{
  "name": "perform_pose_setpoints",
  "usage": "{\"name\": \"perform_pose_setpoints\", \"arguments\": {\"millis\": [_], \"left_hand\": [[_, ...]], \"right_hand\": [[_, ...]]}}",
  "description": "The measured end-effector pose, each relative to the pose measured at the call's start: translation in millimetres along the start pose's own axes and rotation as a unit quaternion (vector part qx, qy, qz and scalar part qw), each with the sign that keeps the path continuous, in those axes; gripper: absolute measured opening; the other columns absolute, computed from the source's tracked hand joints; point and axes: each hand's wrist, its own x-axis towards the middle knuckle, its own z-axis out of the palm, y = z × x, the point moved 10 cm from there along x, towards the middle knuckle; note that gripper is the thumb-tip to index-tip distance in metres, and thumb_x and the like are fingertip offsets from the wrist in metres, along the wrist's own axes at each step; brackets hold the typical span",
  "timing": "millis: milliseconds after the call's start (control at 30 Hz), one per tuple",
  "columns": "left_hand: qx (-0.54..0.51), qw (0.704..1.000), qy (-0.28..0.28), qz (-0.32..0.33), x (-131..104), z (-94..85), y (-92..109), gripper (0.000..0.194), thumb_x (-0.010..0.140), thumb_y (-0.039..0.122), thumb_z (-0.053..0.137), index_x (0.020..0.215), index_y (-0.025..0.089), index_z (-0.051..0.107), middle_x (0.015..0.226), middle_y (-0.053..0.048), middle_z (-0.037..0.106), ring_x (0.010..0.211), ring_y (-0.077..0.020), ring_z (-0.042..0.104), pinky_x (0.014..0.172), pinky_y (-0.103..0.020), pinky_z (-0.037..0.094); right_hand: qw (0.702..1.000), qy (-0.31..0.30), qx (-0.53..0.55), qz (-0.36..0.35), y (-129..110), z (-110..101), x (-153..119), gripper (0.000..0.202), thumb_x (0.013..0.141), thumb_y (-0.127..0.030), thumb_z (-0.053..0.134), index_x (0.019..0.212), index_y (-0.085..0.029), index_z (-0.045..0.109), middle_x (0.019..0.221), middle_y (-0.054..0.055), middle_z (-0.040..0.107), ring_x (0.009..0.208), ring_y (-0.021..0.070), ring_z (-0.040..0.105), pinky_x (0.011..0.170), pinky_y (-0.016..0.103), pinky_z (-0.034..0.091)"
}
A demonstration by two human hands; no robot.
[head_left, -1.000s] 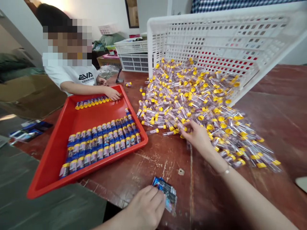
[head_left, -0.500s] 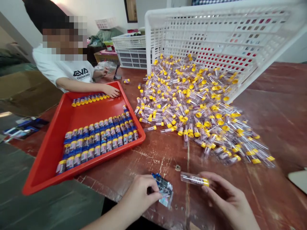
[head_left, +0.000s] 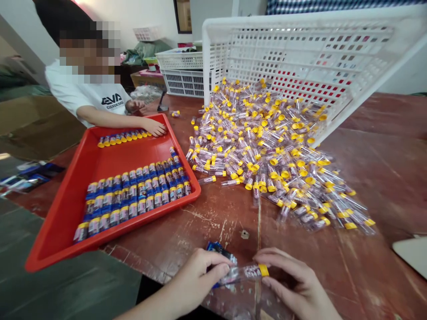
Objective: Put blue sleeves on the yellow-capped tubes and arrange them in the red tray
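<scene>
My right hand [head_left: 287,275] grips the yellow-capped end of a clear plastic tube [head_left: 250,271], which lies nearly level and points left. Printed pink and white content shows inside the tube. The tube's far end meets the fingertips of my left hand [head_left: 203,275], whose thumb and forefinger are pinched together on a shiny blue plastic packet [head_left: 216,249]. Part of the packet is covered by that hand, and I cannot tell whether the tube's end is inside it or in front of it.
A big heap of yellow-capped tubes [head_left: 263,142] spills from a tipped white crate [head_left: 347,20]. At the left, a red tray [head_left: 116,155] holds rows of blue-wrapped tubes. A co-worker's hand [head_left: 155,126] rests at its far edge. More blue packets [head_left: 30,173] lie farther left.
My right hand has brought the tube left and down, so its clear end now reaches my left fingers. My left hand has barely moved. The view has shifted slightly.
</scene>
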Motion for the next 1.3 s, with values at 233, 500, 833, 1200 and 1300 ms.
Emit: {"name": "perform_pose_setpoints", "arguments": {"millis": [233,500,833,1200,1300], "left_hand": [[0.038,0.997,0.011,-0.066,-11,3.7,-4,0.034,0.075,0.035,0.073,0.109,0.031,0.073,0.109,0.0,0.069,0.105,-0.0235,0.057,0.094,-0.032,0.039],[0.013,0.999,-0.021,-0.041,-9,18.6,4,0.036,0.076,0.035,0.072,0.108,0.022,0.074,0.107,-0.009,0.067,0.103,-0.0262,0.057,0.094,-0.037,0.041],[-0.066,0.997,-0.044,0.019,-10,20.0,26,0.024,0.077,0.023,0.065,0.1,0.022,0.073,0.095,-0.003,0.067,0.092,-0.0188,0.061,0.083,-0.027,0.047],[0.157,0.891,0.425,-0.005,32,-318.9,56,0.018,0.085,0.024,0.064,0.095,0.009,0.066,0.083,-0.003,0.064,0.079,-0.0154,0.06,0.077,-0.027,0.047],[0.17,0.873,0.45,-0.083,56,-372.5,32,0.02,0.093,0.028,0.059,0.086,0.009,0.063,0.081,-0.003,0.063,0.076,-0.0151,0.061,0.076,-0.03,0.051]], "right_hand": [[0.894,-0.034,0.388,0.22,63,71,-26,0.024,0.086,-0.031,0.069,0.109,-0.027,0.072,0.11,0.007,0.063,0.056,0.0088,0.066,0.045,0.017,0.054],[0.615,-0.06,0.708,0.342,40,134,-41,0.028,0.076,-0.017,0.07,0.103,-0.018,0.062,0.086,0.002,0.064,0.073,0.0101,0.064,0.061,0.017,0.052],[0.689,-0.085,0.652,0.307,23,134,-29,0.035,0.075,-0.04,0.068,0.106,-0.024,0.062,0.095,0.004,0.065,0.075,0.0126,0.06,0.062,0.02,0.049],[0.964,0.036,-0.26,0.052,68,-25,127,0.022,0.092,-0.032,0.047,0.101,-0.015,0.058,0.096,0.014,0.066,0.088,0.0259,0.062,0.08,0.042,0.051],[0.925,0.053,-0.376,0.02,71,-21,171,0.023,0.091,-0.023,0.049,0.109,-0.012,0.059,0.118,0.018,0.061,0.112,0.0317,0.053,0.094,0.046,0.043]]}}
